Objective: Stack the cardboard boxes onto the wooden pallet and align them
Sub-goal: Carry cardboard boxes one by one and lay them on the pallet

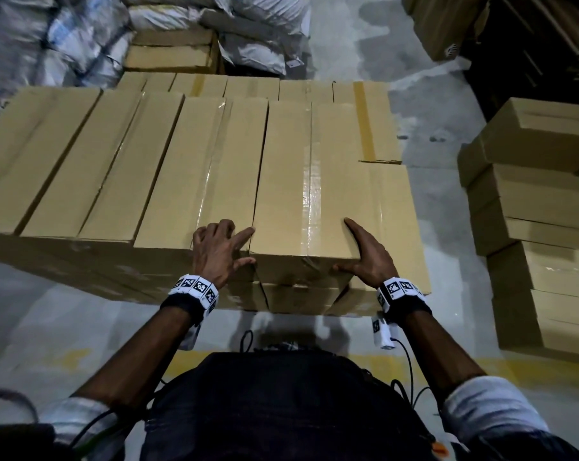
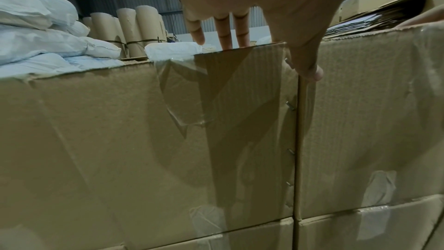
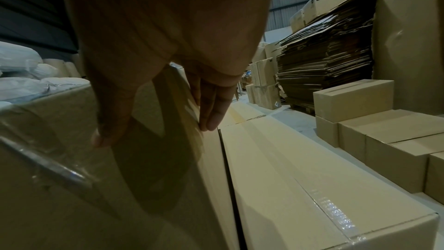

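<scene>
The left hand (image 1: 220,249) lies spread over the near edge of the neighbouring box (image 1: 195,174), fingers loose, gripping nothing. The right hand (image 1: 369,252) lies flat against the right side of the long taped box (image 1: 301,181), thumb on its end face, topmost in the stack.

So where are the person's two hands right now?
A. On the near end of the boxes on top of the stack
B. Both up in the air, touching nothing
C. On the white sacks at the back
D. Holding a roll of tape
A: the left hand and right hand rest on the near end of the top boxes.
</scene>
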Demonstrator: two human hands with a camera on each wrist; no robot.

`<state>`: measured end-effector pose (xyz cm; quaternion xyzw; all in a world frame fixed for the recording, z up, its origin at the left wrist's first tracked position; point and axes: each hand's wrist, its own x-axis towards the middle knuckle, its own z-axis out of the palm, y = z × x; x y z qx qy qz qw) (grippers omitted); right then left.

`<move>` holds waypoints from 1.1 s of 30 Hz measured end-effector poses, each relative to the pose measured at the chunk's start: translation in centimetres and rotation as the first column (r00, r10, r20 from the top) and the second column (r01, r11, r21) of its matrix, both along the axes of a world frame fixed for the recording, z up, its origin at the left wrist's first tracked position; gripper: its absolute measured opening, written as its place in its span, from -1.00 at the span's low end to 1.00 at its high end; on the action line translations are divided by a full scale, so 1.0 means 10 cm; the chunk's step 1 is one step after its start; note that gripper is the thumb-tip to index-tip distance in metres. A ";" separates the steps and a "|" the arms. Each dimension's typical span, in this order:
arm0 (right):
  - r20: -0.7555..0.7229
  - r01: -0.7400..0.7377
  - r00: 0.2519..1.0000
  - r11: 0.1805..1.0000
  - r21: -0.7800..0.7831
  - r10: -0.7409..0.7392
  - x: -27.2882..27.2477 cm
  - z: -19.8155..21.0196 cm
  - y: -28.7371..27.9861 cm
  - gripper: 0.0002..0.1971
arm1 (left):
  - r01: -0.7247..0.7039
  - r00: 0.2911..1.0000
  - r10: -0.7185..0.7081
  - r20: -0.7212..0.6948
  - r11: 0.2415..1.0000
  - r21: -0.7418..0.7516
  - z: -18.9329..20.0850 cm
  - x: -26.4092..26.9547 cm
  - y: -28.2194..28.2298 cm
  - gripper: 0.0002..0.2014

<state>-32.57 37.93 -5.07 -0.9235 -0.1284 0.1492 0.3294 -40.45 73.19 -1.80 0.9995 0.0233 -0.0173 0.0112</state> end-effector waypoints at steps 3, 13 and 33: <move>-0.002 -0.007 1.000 1.000 -0.010 0.007 0.00 0.00 0.00 0.17 | 0.007 1.000 -0.007 -0.006 1.000 0.008 -0.01 -0.01 0.01 -0.27; 0.025 -0.010 1.000 1.000 -0.013 0.010 -0.04 0.01 -0.06 0.09 | 0.039 0.998 -0.041 -0.041 0.997 -0.061 0.00 -0.07 0.02 -0.35; -0.099 0.213 0.974 0.975 0.069 -0.206 -0.90 0.25 -0.29 -0.20 | 0.238 0.956 -0.294 0.001 0.770 -0.591 0.23 -0.13 -1.03 -0.48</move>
